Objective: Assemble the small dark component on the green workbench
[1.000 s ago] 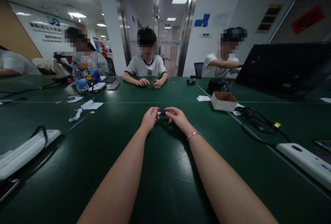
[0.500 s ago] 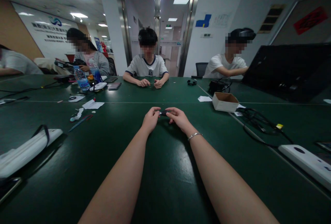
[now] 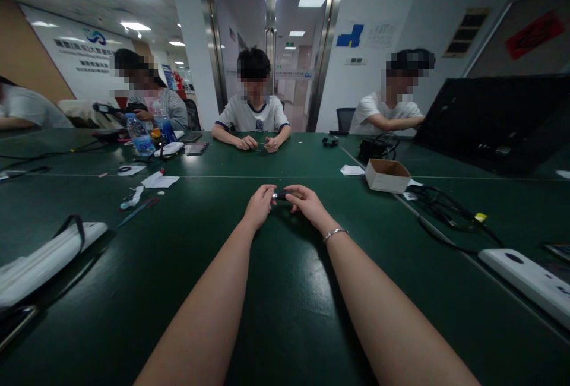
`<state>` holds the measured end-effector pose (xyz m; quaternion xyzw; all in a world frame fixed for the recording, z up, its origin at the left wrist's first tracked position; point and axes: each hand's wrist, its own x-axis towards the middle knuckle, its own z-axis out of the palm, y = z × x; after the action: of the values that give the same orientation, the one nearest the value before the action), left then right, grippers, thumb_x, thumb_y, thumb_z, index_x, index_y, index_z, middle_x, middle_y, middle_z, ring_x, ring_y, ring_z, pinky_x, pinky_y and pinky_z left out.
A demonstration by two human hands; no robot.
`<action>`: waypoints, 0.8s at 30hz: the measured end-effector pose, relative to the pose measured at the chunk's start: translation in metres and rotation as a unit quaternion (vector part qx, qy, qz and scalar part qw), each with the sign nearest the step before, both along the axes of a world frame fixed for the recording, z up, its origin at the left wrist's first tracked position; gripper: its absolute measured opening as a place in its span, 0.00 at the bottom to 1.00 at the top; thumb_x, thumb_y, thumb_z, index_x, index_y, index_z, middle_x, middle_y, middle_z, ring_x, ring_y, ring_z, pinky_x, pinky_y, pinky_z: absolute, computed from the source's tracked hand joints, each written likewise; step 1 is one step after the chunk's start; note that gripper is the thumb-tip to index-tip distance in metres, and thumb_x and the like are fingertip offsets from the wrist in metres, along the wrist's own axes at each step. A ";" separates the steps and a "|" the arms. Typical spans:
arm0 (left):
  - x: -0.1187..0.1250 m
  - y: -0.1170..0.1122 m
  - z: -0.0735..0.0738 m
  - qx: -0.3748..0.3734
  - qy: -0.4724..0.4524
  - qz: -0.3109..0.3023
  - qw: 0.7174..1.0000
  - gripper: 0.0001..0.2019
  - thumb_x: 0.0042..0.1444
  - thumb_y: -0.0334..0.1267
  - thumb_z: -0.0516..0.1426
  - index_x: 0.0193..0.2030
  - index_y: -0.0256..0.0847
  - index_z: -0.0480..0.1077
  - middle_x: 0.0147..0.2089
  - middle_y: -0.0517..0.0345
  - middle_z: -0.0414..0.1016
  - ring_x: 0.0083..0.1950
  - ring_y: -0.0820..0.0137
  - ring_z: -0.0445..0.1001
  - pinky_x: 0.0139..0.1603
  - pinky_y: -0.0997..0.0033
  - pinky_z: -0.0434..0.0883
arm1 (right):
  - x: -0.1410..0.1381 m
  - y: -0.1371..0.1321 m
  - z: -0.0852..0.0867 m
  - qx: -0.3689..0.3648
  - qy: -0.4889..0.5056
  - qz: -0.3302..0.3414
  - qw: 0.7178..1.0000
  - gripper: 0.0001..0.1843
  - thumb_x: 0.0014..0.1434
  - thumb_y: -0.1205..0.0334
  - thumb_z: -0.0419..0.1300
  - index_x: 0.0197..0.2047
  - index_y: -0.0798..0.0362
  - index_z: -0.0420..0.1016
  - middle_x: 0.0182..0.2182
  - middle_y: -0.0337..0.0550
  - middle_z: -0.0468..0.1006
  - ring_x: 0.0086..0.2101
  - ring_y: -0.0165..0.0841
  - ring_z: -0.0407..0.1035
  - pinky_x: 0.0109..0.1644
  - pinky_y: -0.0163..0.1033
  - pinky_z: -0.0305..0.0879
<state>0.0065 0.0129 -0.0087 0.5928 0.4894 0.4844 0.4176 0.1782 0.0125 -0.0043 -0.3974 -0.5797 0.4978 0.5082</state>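
Observation:
Between my two hands, just above the green table (image 3: pixel 285 291), is a small black object with a silver end (image 3: pixel 280 195); it is too small to name more exactly. My left hand (image 3: pixel 260 205) pinches it at the silver end. The black end sits between the thumb and fingers of my right hand (image 3: pixel 307 203), which has a silver bracelet (image 3: pixel 335 234) at its wrist. My fingertips hide both ends of the object.
An open cardboard box (image 3: pixel 387 179) and coiled black cables (image 3: pixel 445 208) lie to the right, near a white power strip (image 3: pixel 525 279). On the left are another white strip (image 3: pixel 53 258), paper scraps (image 3: pixel 160 180) and a water bottle (image 3: pixel 140 136). Across the table sits a person (image 3: pixel 253 113).
A little more of the silver end shows beside my left fingertips than before. Both hands have stayed in nearly the same place.

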 end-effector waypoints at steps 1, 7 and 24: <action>0.000 0.000 -0.001 -0.002 0.002 -0.003 1.000 0.16 0.61 0.42 0.49 0.50 0.40 0.70 0.27 0.60 0.67 0.26 0.74 0.64 0.25 0.77 0.60 | 0.000 0.000 0.000 0.001 -0.001 0.000 1.000 0.19 0.47 0.57 0.70 0.42 0.54 0.75 0.28 0.38 0.77 0.17 0.23 0.64 0.21 0.29 0.61; 0.000 0.001 -0.002 -0.008 0.004 0.008 1.000 0.15 0.60 0.40 0.50 0.51 0.41 0.70 0.31 0.59 0.69 0.28 0.73 0.66 0.24 0.77 0.61 | 0.000 0.002 -0.002 0.007 -0.012 0.005 1.000 0.19 0.48 0.56 0.70 0.42 0.53 0.75 0.29 0.38 0.78 0.18 0.23 0.64 0.21 0.30 0.61; 0.000 -0.005 0.005 0.024 0.019 -0.002 1.000 0.14 0.56 0.35 0.54 0.49 0.41 0.73 0.38 0.56 0.73 0.32 0.73 0.68 0.35 0.74 0.67 | 0.001 -0.003 0.006 0.005 -0.012 0.027 1.000 0.22 0.48 0.64 0.70 0.47 0.51 0.73 0.35 0.40 0.76 0.21 0.23 0.67 0.24 0.29 0.65</action>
<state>0.0068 0.0082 -0.0033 0.6127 0.4839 0.4843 0.3948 0.1789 0.0094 0.0018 -0.3856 -0.5987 0.5033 0.4895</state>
